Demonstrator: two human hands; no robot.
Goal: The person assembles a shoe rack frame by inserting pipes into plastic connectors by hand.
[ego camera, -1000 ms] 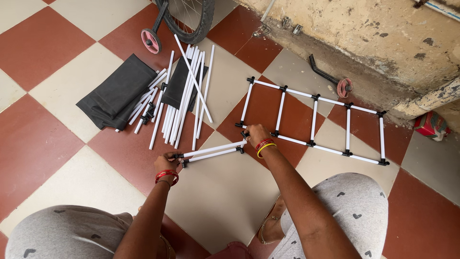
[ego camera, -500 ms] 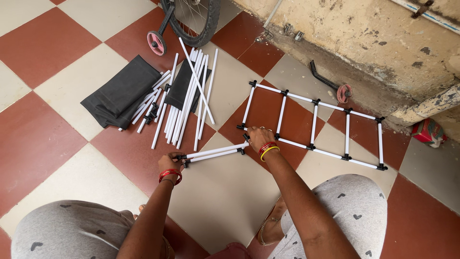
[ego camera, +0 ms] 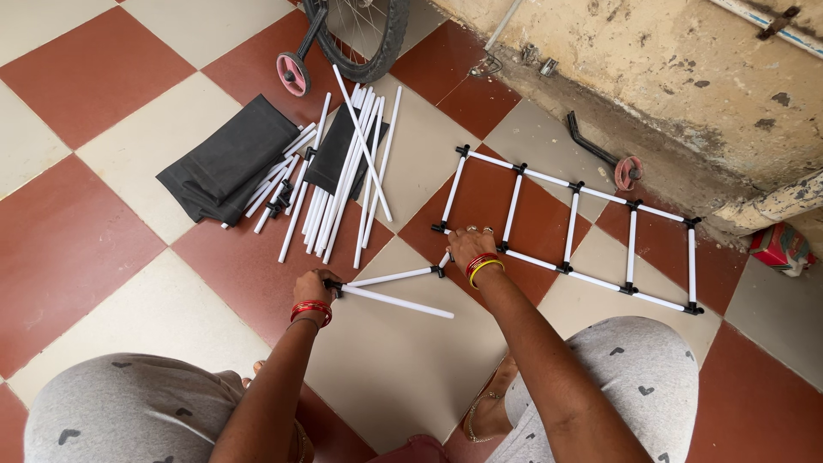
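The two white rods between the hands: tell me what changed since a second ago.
The lower white rod swung away at its far end, so the pair now splays from the left hand. The upper rod still reaches the right hand. The ladder-like frame and rod pile stayed.

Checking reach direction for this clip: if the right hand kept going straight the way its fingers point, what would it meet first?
The right hand points away from the body, so it would likely cross the ladder-like frame of white tubes, first its leftmost rung; height above the floor is unclear.
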